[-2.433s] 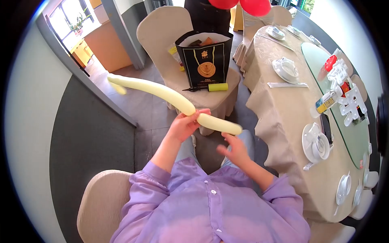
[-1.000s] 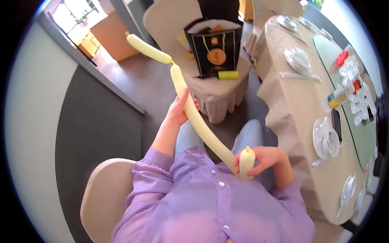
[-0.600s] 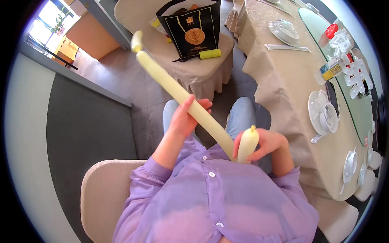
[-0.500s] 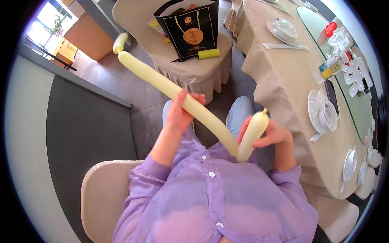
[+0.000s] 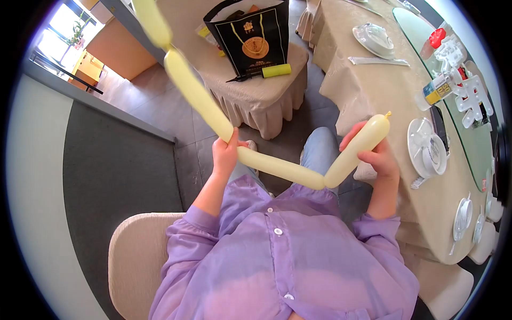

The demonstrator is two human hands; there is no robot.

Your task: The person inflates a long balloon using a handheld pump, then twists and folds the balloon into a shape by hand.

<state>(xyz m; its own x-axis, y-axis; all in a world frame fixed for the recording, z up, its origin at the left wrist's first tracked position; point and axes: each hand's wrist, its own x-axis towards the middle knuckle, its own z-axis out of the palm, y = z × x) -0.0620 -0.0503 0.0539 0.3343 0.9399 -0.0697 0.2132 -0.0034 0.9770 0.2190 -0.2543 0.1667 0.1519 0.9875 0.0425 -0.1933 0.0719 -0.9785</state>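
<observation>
A long pale yellow balloon (image 5: 280, 166) stretches across in front of my lap, with a twist at the upper left and a sharp bend near my shirt. My left hand (image 5: 226, 154) pinches it around the middle, where it bends. My right hand (image 5: 376, 152) is wrapped round the short end section, whose knotted tip points up and right. Beyond my left hand, the far part of the balloon rises past the chair and out of view at the top.
A covered chair (image 5: 256, 96) ahead bears a black paper bag (image 5: 248, 40) and a yellow-green pump (image 5: 276, 70). On my right, a clothed table (image 5: 368, 88) holds wrapped dishes (image 5: 373, 41), a bottle (image 5: 438, 90) and a glass turntable (image 5: 469, 154). A grey wall (image 5: 117, 160) stands left.
My right hand has moved up and right with the knotted end. My left hand has closed on the balloon, which now bends there, and its far part has swung upward.
</observation>
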